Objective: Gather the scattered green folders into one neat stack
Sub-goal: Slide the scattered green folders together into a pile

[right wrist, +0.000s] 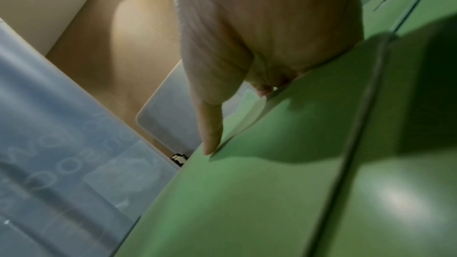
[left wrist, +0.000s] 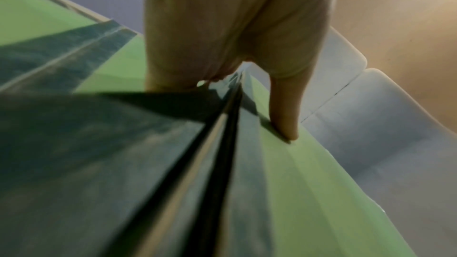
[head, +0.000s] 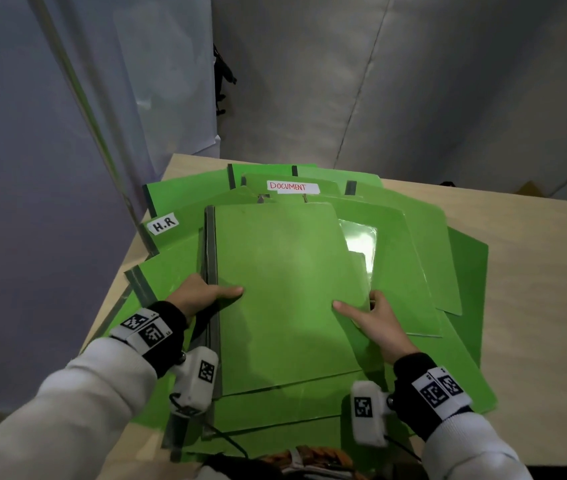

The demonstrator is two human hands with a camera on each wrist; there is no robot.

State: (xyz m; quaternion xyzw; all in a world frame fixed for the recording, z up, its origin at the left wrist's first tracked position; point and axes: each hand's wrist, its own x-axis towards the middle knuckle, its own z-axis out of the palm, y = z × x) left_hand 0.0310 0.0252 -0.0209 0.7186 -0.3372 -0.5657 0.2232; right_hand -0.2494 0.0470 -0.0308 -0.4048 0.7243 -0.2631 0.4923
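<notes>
Green folders (head: 285, 289): count unclear, overlapping; two white labels (head: 294, 187); two hands (head: 202, 296).

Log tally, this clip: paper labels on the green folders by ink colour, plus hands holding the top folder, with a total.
Black-ink labels: 1, the H.R label
Red-ink labels: 1, the DOCUMENT label
Hands holding the top folder: 2, left hand and right hand
Total: 4

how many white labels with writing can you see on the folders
2. The H.R label sits on a folder at the pile's far left; the DOCUMENT label sits on a folder at the far middle. Others may be hidden under overlapping folders.
</notes>
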